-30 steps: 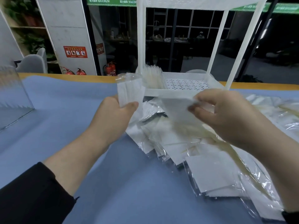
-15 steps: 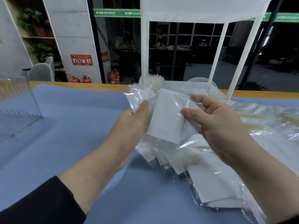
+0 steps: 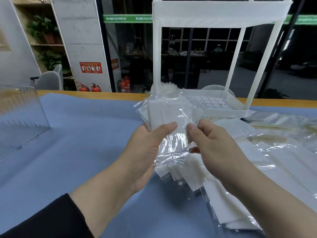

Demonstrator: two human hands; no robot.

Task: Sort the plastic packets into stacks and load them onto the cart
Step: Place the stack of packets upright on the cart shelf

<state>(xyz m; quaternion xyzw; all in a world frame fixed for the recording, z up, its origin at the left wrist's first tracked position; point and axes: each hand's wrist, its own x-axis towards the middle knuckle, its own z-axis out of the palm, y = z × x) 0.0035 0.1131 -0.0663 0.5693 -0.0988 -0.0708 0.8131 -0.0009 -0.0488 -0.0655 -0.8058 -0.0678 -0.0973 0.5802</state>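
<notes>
packets (image 3: 167, 115) in both hands, cart (image 3: 221, 103) behind, loose pile (image 3: 257, 162) right

Your L hand (image 3: 147, 152) and R hand (image 3: 216, 148) are raised close together, thumbs on top, both pinching a small stack of clear plastic packets w/ white inserts (image 3: 169, 117).

Both hands hold a small stack of packets (image 3: 169, 114) above the blue table (image 3: 77, 134): left hand (image 3: 147, 152) at seven o'clock, right hand (image 3: 214, 143) at four. White cart (image 3: 223, 107) at twelve.
</notes>
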